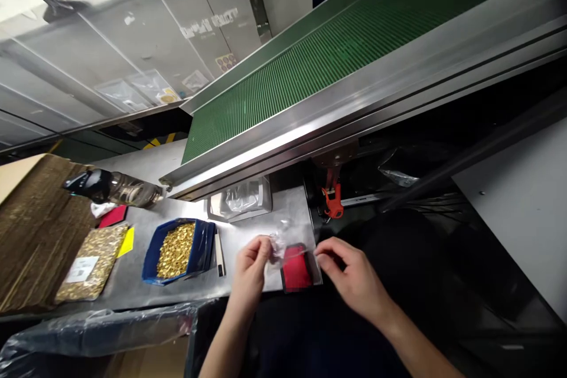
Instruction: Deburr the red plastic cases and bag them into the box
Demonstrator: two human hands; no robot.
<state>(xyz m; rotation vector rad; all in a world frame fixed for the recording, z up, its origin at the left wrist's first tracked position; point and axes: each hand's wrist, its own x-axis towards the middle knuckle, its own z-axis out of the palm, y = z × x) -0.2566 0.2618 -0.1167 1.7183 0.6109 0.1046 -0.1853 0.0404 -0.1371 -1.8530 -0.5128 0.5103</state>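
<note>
Head view shows the left hand [250, 266] and right hand [352, 274] each pinching an opposite edge of a small clear plastic bag [292, 254], held just above a red rectangular pad [296, 274] at the table's near edge. The film looks light, limp and slippery, so the edges seem the surest hold. Farther left sits a blue tray of gold pieces [177, 251]; beyond, the green ribbed conveyor belt [336, 47].

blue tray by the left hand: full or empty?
Full. The blue tray is heaped with small gold-coloured parts nearly to its rim. It sits on the table left of the left hand, not touched by it.
</note>
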